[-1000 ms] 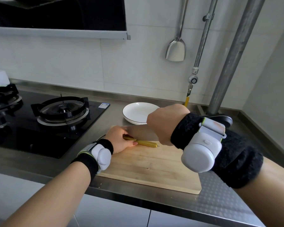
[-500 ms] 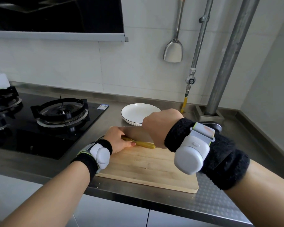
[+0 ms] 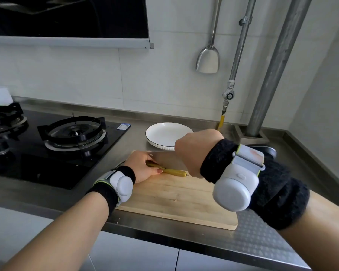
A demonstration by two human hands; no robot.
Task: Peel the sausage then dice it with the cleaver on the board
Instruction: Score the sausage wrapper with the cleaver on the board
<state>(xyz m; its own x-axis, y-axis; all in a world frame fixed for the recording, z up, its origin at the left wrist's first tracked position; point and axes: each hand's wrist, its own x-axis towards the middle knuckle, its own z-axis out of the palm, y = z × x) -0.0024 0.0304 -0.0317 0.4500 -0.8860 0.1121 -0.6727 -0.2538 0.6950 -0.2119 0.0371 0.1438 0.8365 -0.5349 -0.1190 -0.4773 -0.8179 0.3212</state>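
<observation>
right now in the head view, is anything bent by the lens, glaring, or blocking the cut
Head view, distortion: the wide lens makes the grey pipe lean, and the right hand looms large. Head view, blocking: that hand hides much of the cleaver. Head view, light: soft and even, with a mild sheen on the steel counter. Head view, focus: the sausage by the left hand is slightly soft.
</observation>
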